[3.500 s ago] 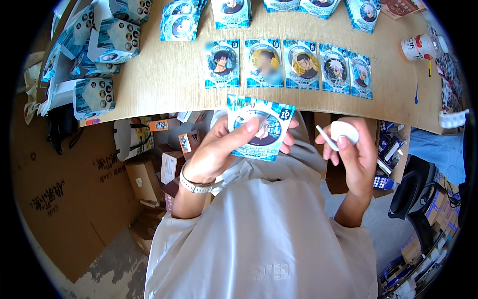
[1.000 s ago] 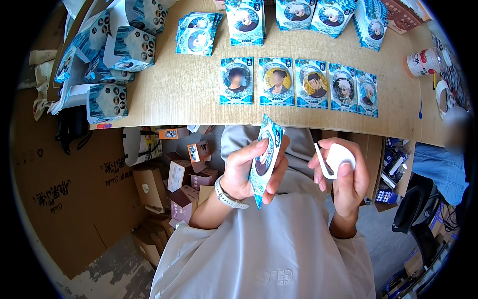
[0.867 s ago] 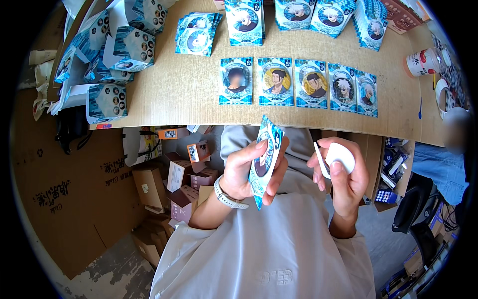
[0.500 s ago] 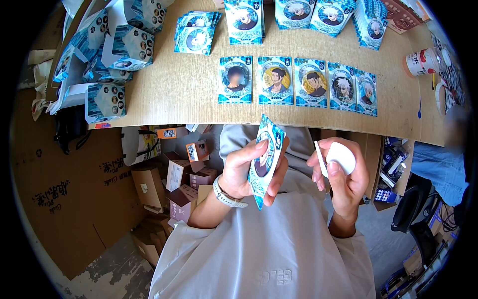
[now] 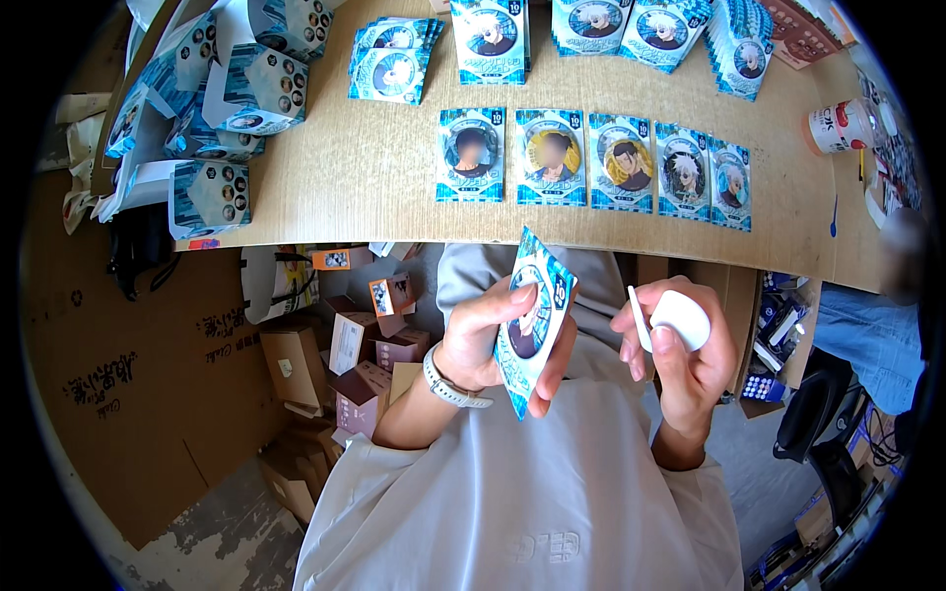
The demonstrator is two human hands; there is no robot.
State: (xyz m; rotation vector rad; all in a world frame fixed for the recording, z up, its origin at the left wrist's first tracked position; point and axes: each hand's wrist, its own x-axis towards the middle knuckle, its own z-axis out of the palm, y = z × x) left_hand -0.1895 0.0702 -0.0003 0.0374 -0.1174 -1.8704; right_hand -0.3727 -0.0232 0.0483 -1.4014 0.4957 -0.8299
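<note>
My left hand (image 5: 480, 340) is closed round a blue and white printed card packet (image 5: 535, 330) with a round picture on it, tilted so its face turns to the right. The thumb presses on the front and the fingers are behind. My right hand (image 5: 685, 340), to the right of it, pinches two thin white pieces: a rounded one (image 5: 680, 317) by the thumb and a narrow one seen nearly edge-on (image 5: 639, 317). Both hands are over my lap, just off the table's near edge. On the table ahead lies a row of similar packets (image 5: 550, 158), the two at the right overlapping.
Blue opened boxes (image 5: 212, 197) crowd the table's left side. Stacks of packets (image 5: 389, 74) stand along the back. A cup with a red and white label (image 5: 838, 126) is at the right. Cartons (image 5: 296, 369) pile up on the floor at left; a black chair part (image 5: 813, 409) is at right.
The packet in my left hand has turned slightly, showing more of its face. My right hand stays almost where it was, with the white pieces still in it.
</note>
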